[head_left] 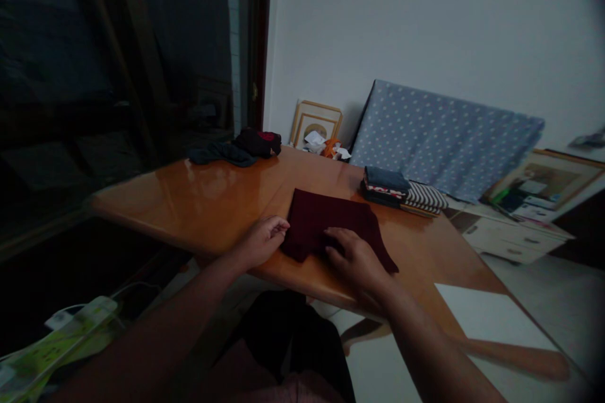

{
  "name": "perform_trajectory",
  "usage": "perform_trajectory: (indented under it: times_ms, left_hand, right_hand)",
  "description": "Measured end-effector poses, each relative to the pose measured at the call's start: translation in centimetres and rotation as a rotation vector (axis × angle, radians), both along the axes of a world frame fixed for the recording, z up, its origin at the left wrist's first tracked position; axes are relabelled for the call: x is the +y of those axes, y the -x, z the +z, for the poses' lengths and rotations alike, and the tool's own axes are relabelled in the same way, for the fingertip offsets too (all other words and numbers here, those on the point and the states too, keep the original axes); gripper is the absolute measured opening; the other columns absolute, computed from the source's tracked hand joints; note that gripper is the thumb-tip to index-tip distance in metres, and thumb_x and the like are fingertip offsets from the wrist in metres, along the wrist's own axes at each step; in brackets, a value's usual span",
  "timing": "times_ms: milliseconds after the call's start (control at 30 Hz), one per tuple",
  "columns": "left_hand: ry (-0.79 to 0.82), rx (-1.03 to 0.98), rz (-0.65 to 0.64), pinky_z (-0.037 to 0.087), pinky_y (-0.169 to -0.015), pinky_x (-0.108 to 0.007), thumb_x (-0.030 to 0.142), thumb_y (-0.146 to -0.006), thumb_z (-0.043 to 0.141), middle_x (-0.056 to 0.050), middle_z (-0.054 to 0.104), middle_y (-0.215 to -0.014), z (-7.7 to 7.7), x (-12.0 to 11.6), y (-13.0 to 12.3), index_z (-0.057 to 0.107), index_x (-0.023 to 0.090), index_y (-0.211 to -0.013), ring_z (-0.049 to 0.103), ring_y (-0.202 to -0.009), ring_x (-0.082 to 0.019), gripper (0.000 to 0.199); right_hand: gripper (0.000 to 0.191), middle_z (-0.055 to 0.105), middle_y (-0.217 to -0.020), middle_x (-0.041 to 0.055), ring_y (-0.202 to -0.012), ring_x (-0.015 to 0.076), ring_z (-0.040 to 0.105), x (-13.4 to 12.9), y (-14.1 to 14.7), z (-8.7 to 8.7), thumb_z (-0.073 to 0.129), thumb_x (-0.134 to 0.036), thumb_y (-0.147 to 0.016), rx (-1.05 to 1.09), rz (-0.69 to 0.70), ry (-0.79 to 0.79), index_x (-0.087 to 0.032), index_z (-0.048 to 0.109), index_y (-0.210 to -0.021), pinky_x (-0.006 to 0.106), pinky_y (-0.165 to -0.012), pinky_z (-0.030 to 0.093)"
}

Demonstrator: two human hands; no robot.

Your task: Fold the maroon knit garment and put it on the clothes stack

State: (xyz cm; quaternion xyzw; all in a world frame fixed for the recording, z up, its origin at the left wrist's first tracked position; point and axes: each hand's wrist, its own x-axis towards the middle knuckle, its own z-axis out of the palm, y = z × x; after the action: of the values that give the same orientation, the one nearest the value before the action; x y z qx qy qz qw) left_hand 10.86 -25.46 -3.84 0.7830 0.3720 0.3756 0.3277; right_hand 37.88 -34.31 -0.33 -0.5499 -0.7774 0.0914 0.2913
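Observation:
A folded dark maroon cloth (326, 227) lies on the glossy orange wooden table (189, 195), near its front edge. My left hand (262, 241) sits at the cloth's left edge, fingers curled, and I cannot tell if they grip it. My right hand (354, 258) rests palm down on the cloth's lower right part, fingers slightly spread. Beyond the cloth stands a stack of folded clothes (385, 186), with a striped folded garment (425, 197) beside it.
A dark garment heap (236, 148) lies at the table's far left, with crumpled papers (326, 148) at the far end. A white sheet (491, 318) lies at the right corner. A polka-dot board (444, 138) and picture frames lean on the wall. A power strip (57, 327) sits low left.

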Motion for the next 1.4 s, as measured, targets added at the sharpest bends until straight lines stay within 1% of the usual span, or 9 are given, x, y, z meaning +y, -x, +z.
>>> perform_trajectory:
  times_ms: [67, 167, 433, 667, 833, 933, 1033, 1133, 1400]
  left_hand:
    - [-0.026, 0.015, -0.021, 0.051, -0.091, -0.033, 0.022, -0.090, 0.052, -0.006, 0.069, -0.108, 0.0, -0.2, -0.1, 0.066, 0.021, -0.107, 0.064, -0.100, -0.019, 0.022]
    - [-0.026, 0.028, -0.045, 0.050, -0.095, -0.033, 0.017, -0.089, 0.050, -0.006, 0.068, -0.111, -0.1, -0.3, -0.2, 0.066, 0.021, -0.110, 0.063, -0.104, -0.019, 0.026]
    - [-0.052, 0.087, -0.041, 0.051, -0.091, -0.034, 0.008, -0.078, 0.053, -0.006, 0.060, -0.125, 0.8, -0.1, -0.2, 0.060, 0.026, -0.124, 0.061, -0.105, -0.019, 0.050]
    - [-0.131, 0.167, -0.193, 0.051, -0.087, -0.030, 0.009, -0.079, 0.056, -0.004, 0.053, -0.137, 2.7, -0.2, -1.3, 0.059, 0.029, -0.130, 0.060, -0.096, -0.016, 0.055]
    - [-0.118, 0.172, -0.190, 0.051, -0.084, -0.029, 0.010, -0.081, 0.056, -0.004, 0.059, -0.127, 2.5, 0.3, -1.6, 0.063, 0.027, -0.123, 0.060, -0.096, -0.017, 0.046]
    - [-0.115, 0.177, -0.179, 0.050, -0.080, -0.028, 0.011, -0.081, 0.055, -0.003, 0.061, -0.121, 2.1, 0.5, -1.7, 0.064, 0.027, -0.122, 0.060, -0.089, -0.016, 0.044]
    - [-0.076, 0.176, -0.171, 0.049, -0.078, -0.028, 0.011, -0.080, 0.054, -0.003, 0.064, -0.115, 1.9, 0.7, -1.7, 0.064, 0.025, -0.123, 0.060, -0.085, -0.015, 0.046]
    - [0.000, 0.201, -0.144, 0.049, -0.074, -0.028, 0.013, -0.080, 0.053, -0.002, 0.067, -0.102, 2.2, 0.8, -1.7, 0.063, 0.023, -0.123, 0.060, -0.079, -0.015, 0.045]
    - [-0.114, 0.272, -0.033, 0.046, -0.081, -0.031, 0.042, -0.092, 0.053, -0.004, 0.069, -0.098, 4.4, 1.1, -2.4, 0.069, 0.023, -0.099, 0.061, -0.094, -0.022, 0.026]
  right_hand:
    - [0.048, 0.063, -0.136, 0.0088, -0.127, 0.0238, 0.055, -0.1, 2.3, 0.2, 0.061, -0.024, -0.087, -0.058, 0.066, -0.018, -0.023, 0.061, -0.135, 0.041, -0.110, 0.042]
    - [0.034, 0.069, -0.123, 0.0090, -0.116, 0.0230, 0.061, 1.0, 3.8, -0.2, 0.059, -0.022, -0.088, -0.030, 0.054, -0.005, -0.022, 0.069, -0.120, 0.040, -0.104, 0.045]
    - [0.026, 0.070, -0.089, 0.0025, -0.076, 0.0161, 0.062, 4.9, 2.3, -1.8, 0.056, -0.035, -0.089, 0.444, -0.072, 0.126, -0.018, 0.069, -0.102, 0.027, -0.070, 0.048]
    - [0.025, 0.071, -0.093, 0.0027, -0.081, 0.0174, 0.063, 4.5, 2.8, -1.5, 0.055, -0.033, -0.088, 0.422, -0.068, 0.124, -0.020, 0.069, -0.104, 0.029, -0.075, 0.049]
    - [0.020, 0.068, -0.104, 0.0068, -0.100, 0.0233, 0.060, 1.1, 3.9, -0.6, 0.056, -0.026, -0.090, 0.209, -0.211, -0.167, -0.022, 0.068, -0.105, 0.037, -0.092, 0.045]
    - [0.017, 0.067, -0.090, 0.0068, -0.089, 0.0236, 0.059, -1.4, 5.2, -0.8, 0.055, -0.034, -0.094, 0.065, -0.213, -0.171, -0.023, 0.068, -0.093, 0.037, -0.084, 0.045]
    - [0.034, 0.066, -0.097, 0.0097, -0.093, 0.0273, 0.058, -2.7, 6.5, -1.4, 0.063, -0.051, -0.089, -0.076, -0.213, -0.129, -0.024, 0.069, -0.108, 0.040, -0.081, 0.044]
    - [0.054, 0.066, -0.108, 0.0130, -0.099, 0.0309, 0.057, -2.7, 7.2, -1.7, 0.064, -0.057, -0.087, -0.146, -0.237, -0.106, -0.023, 0.063, -0.128, 0.043, -0.083, 0.045]
    - [0.030, 0.071, -0.111, 0.0086, -0.103, 0.0257, 0.061, -0.9, 6.8, -1.4, 0.052, -0.031, -0.096, -0.024, -0.191, -0.084, -0.024, 0.066, -0.122, 0.037, -0.089, 0.047]
